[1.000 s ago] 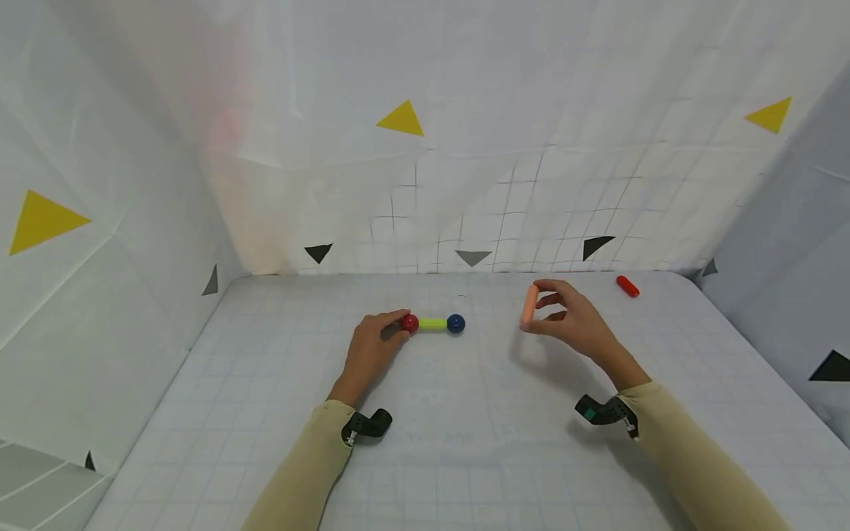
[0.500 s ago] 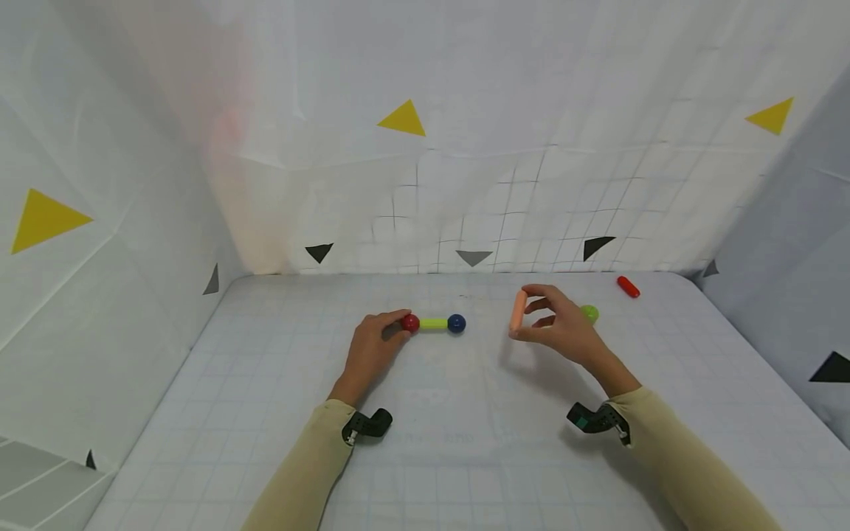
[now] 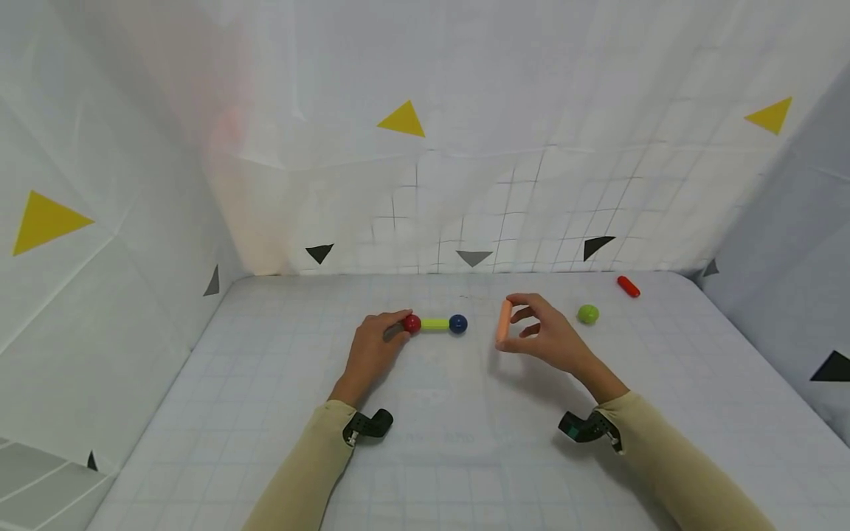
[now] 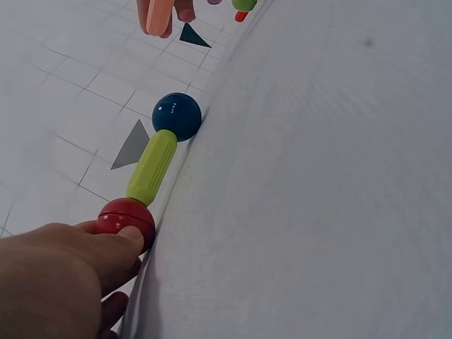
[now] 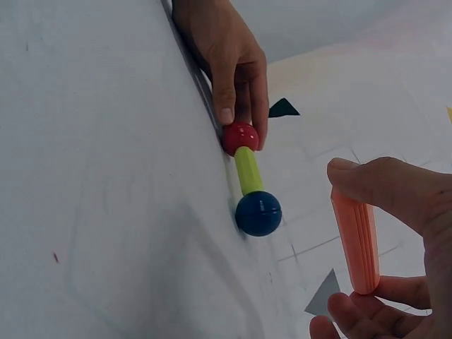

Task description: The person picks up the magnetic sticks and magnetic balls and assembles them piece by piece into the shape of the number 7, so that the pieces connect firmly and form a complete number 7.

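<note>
My left hand [image 3: 374,351] pinches a red ball [image 3: 412,324] between thumb and fingers. A yellow-green rod [image 3: 434,324] joins that ball to a dark blue ball [image 3: 458,324], and the row lies on the table. To the right, my right hand [image 3: 553,339] grips an orange rod [image 3: 504,321] by its two ends, thumb at one and a finger at the other. This rod [image 5: 357,244] is ribbed, as the right wrist view shows. It is held above the table, apart from the blue ball [image 5: 258,213].
A green ball [image 3: 587,314] lies beyond the right wrist. Farther back on the right is a red rod [image 3: 628,286]. White sheets with yellow and dark triangles, such as the grey triangle [image 3: 474,257], wall in the table [image 3: 438,457] at the back and sides.
My right hand has moved left with the orange rod, toward the blue ball. The green ball has come into sight from behind that hand. My left hand stays on the red ball.
</note>
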Demonstrator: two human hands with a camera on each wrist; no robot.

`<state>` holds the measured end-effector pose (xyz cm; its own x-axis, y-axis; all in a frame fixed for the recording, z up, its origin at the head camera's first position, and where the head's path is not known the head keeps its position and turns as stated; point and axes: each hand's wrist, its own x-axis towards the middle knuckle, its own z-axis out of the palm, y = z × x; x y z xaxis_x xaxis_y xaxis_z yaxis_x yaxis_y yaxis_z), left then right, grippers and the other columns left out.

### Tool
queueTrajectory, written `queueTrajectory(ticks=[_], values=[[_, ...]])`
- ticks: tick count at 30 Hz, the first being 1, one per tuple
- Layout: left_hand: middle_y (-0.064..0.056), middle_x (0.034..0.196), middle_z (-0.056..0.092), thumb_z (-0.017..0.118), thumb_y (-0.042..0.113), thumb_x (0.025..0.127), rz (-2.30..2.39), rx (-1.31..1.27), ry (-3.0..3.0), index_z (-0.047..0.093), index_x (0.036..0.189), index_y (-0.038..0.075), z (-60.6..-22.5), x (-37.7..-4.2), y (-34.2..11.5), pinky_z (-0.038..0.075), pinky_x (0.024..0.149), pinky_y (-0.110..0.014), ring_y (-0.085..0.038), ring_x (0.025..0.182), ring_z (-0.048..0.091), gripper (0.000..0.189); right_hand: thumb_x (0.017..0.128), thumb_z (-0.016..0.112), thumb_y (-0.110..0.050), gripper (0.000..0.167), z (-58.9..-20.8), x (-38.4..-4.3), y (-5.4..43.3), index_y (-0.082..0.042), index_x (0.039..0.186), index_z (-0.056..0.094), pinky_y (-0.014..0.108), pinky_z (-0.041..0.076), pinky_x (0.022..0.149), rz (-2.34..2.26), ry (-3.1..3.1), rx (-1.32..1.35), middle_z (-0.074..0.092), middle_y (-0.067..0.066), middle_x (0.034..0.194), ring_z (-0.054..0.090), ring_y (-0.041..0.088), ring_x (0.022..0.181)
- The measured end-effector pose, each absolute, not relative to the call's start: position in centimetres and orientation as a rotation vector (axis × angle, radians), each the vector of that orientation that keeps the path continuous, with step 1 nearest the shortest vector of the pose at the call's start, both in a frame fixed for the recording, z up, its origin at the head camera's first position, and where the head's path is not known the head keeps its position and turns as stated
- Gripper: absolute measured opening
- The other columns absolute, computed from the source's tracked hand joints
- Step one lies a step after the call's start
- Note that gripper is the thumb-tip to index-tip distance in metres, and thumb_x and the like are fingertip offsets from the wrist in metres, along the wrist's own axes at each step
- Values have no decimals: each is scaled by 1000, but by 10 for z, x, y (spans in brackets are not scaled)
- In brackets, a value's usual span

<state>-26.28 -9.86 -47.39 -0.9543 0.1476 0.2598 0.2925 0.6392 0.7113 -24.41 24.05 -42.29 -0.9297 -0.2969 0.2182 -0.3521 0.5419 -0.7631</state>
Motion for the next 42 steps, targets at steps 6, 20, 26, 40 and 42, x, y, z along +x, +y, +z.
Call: queueTrajectory(ticks=[6,20,26,40,42], values=[[4,139,65,75,15,98,-1205,-376,-2672,67,142,26,-475,-263,-98,41,108,-44,-22,125,53,47,80,93,-30,85,-427,-242,232,-7,149,48,47,57,91,1357,-2712,598,52,10,143,59,29,116],[3,135,67,77,15,97,-1167,-376,-2688,66,143,27,-474,-264,-97,42,108,-48,-23,126,53,49,80,94,-22,83,-427,-235,216,-6,148,49,51,56,91,1432,-2695,651,53,12,143,59,33,117],[2,136,66,78,14,96,-1169,-366,-2701,66,143,28,-471,-262,-97,43,108,-49,-24,127,53,51,78,95,-27,83,-431,-234,212,-10,147,51,47,57,88,1426,-2698,670,54,8,140,59,27,114],[-2,137,64,77,16,96,-1113,-413,-2708,65,144,27,-473,-263,-96,42,108,-51,-26,127,53,51,76,96,-24,87,-443,-232,203,-6,147,50,46,58,86,1454,-2688,740,56,7,136,61,30,114],[-1,137,64,77,17,97,-1119,-410,-2709,65,144,27,-474,-264,-96,42,108,-51,-26,128,52,50,76,96,-24,87,-444,-231,202,-3,147,50,48,57,87,1461,-2694,742,55,9,137,60,31,114]])
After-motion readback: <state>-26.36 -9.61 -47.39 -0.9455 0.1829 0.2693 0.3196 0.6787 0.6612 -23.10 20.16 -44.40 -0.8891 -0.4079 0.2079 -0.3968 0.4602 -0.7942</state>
